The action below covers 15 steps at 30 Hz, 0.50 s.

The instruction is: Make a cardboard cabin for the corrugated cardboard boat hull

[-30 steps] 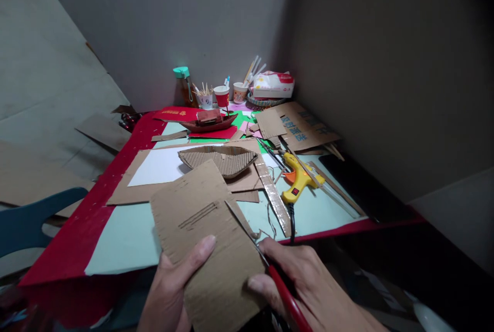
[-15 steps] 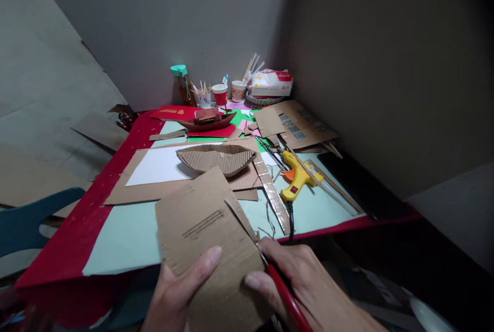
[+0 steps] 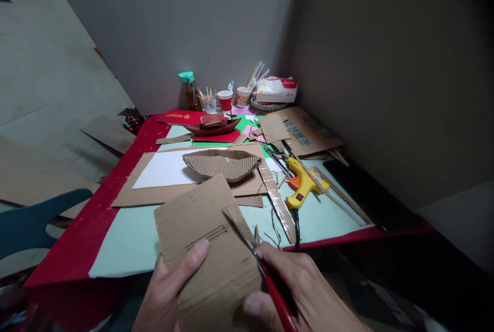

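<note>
Head view: cardboard sheet (image 3: 216, 275) in front of cardboard boat (image 3: 222, 166)
Left hand (image 3: 168, 288): clamped on cardboard sheet
Right hand (image 3: 303, 285): clamped on red-handled scissors (image 3: 277, 295), blades apart

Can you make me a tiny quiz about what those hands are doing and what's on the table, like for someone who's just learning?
1. True or false: the yellow glue gun lies to the right of the little cardboard boat.
2. Fill in the blank: the left hand holds a flat piece of ____.
3. Pick one. What does the right hand hold?
A) a paper cup
B) red-handled scissors
C) a water bottle

Key: 1. True. 2. Cardboard. 3. B.
</note>
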### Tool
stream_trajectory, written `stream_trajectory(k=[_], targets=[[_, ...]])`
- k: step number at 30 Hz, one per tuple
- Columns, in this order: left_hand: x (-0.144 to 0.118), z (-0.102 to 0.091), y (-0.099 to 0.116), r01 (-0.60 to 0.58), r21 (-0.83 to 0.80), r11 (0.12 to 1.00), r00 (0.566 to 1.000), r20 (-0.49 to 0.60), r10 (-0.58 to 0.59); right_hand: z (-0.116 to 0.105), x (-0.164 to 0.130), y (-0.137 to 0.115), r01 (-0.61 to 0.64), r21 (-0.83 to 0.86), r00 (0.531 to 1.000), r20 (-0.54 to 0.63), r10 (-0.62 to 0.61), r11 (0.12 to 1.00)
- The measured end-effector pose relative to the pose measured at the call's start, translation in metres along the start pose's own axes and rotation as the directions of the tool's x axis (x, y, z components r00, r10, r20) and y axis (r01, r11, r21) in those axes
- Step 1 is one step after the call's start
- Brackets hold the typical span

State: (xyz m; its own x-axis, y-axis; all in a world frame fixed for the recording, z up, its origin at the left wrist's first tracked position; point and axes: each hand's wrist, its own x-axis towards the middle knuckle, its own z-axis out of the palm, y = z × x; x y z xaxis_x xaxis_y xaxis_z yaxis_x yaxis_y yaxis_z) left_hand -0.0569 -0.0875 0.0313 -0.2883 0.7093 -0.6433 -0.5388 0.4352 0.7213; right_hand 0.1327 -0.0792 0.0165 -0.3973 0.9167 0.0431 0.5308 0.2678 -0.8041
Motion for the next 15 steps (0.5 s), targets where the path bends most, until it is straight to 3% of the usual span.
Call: stream_trajectory(k=[4,10,15], targets=[[-0.006,-0.001,-0.002,0.024,-0.023,0.999,0.993,0.114,-0.022,0.002,0.004,-0.008,0.007,-0.053,0.999,-0.044,-0.009,0.999],[-0.005,-0.002,-0.006,0.047,-0.061,0.997,0.992,0.122,-0.04,-0.005,0.002,-0.011,0.025,-0.051,0.998,-0.053,-0.028,0.998],[-0.006,0.0,-0.006,0.025,-0.016,1.0,0.991,0.13,-0.022,-0.01,-0.002,-0.008,-0.016,0.037,1.0,0.012,0.015,0.999]])
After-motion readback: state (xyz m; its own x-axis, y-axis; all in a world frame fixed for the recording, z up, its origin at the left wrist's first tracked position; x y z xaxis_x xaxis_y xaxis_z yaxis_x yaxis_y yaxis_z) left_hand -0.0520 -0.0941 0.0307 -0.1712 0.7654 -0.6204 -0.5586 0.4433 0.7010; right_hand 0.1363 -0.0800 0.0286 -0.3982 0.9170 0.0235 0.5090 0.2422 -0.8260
